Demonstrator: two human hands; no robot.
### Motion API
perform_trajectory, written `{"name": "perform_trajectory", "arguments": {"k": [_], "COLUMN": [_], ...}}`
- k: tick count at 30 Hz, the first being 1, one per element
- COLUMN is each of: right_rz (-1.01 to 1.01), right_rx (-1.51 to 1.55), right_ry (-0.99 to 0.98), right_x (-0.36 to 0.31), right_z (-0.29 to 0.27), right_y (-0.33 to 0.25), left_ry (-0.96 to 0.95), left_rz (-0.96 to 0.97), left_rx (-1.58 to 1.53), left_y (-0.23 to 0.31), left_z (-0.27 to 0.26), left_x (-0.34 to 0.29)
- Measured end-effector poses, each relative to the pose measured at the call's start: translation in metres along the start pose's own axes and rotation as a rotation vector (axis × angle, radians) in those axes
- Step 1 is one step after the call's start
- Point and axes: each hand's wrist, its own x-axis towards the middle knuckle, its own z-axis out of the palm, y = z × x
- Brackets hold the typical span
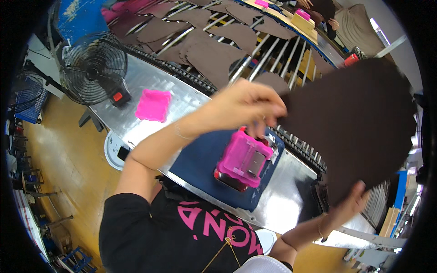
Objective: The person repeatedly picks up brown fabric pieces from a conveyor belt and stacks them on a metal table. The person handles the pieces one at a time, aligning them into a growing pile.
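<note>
A large dark brown cut piece of sheet material (355,123), rounded at its far end, is held up at the right above the metal table. My left hand (246,107), slightly blurred, has its fingers closed at the piece's left corner. The lower edge is gripped by my right hand (353,202), its thumb on the face towards me. Under my left hand lies a pink scalloped plastic tray (239,157) with a small grey metal block (256,163) on it. It rests over a red-edged object on a dark blue cloth (195,159).
Beyond the metal table (280,202), a roller conveyor (259,57) carries several brown cut pieces (211,54). A black wire fan (93,68) stands at the left, near a flat pink scalloped piece (154,105). Another person's hand (333,24) shows across the conveyor.
</note>
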Motion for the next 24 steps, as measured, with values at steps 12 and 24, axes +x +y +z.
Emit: {"name": "perform_trajectory", "arguments": {"k": [12, 24], "right_rz": [-0.209, -0.294], "right_rx": [0.326, 0.125], "right_ry": [-0.518, -0.797], "right_x": [-0.029, -0.074], "right_z": [0.091, 0.108], "right_y": [-0.012, 0.035], "left_ry": [0.362, 0.511], "left_rz": [0.142, 0.202], "left_rx": [0.146, 0.646], "left_y": [-0.007, 0.003], "left_z": [-0.047, -0.09], "left_x": [-0.063, -0.095]}}
